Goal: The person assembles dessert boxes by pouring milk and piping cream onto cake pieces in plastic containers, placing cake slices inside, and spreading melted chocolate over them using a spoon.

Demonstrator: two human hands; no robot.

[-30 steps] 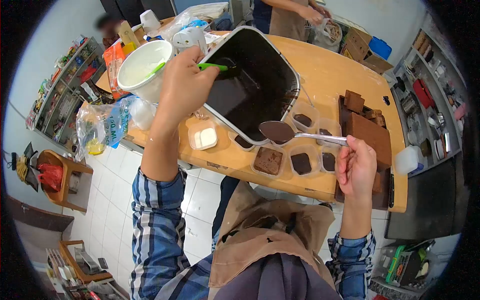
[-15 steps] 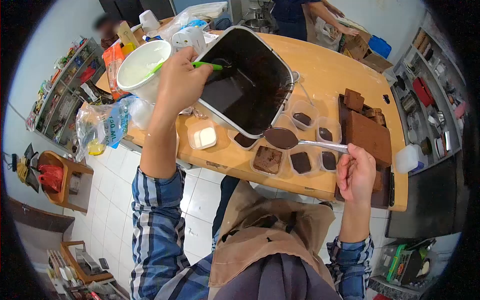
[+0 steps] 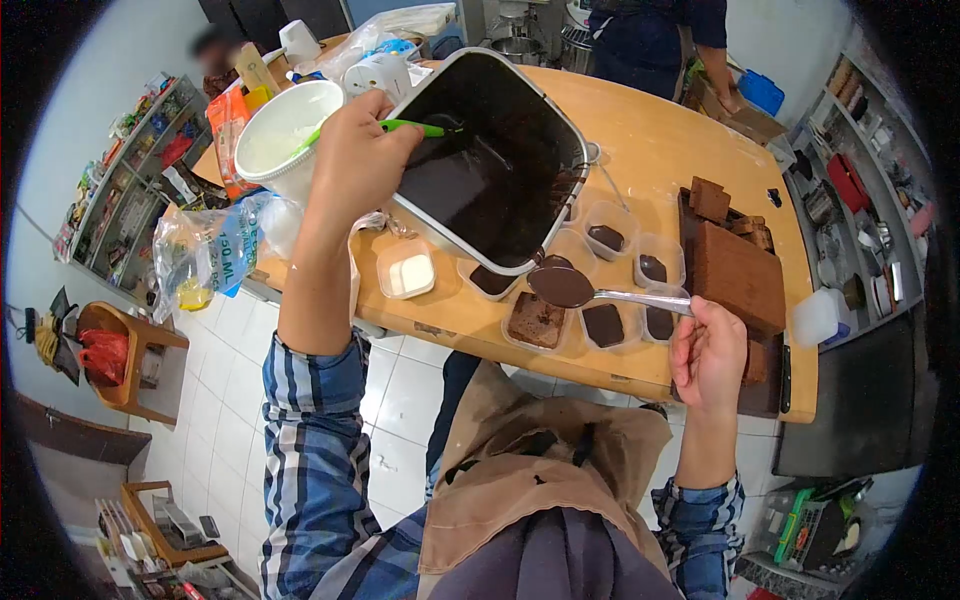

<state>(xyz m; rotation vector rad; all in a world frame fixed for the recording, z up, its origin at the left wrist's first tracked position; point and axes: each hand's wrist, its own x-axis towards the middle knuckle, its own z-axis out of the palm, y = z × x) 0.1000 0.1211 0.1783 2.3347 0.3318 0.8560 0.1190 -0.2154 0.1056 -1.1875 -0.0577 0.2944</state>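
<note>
Fingers of the right hand (image 3: 709,352) pinch the handle end of a metal spoon (image 3: 630,297), the others curled into the palm. Those of the left hand (image 3: 355,155) close around a green handle (image 3: 420,129) at the left rim of the black tub (image 3: 535,112); some fingertips are hidden, so I cannot tell whether they also grip the tub.

The wooden table (image 3: 655,115) spreads beneath and beyond the tub. Past the tub's far right side, another person (image 3: 640,50) stands with one arm lowered. Right of the tub lies a dark tray (image 3: 766,397) bearing a thick brown cake block (image 3: 745,275). The tub itself is tilted, opening toward the wearer, its inside dark and glossy. Left of it stands a white bucket (image 3: 295,183). Clear plastic containers (image 3: 612,212) cluster at the tub's right and near sides, several with dark contents. Smallest, the spoon's bowl, full of dark sauce (image 3: 562,287), hangs just beside the tub's near corner; whether the two touch I cannot tell.
</note>
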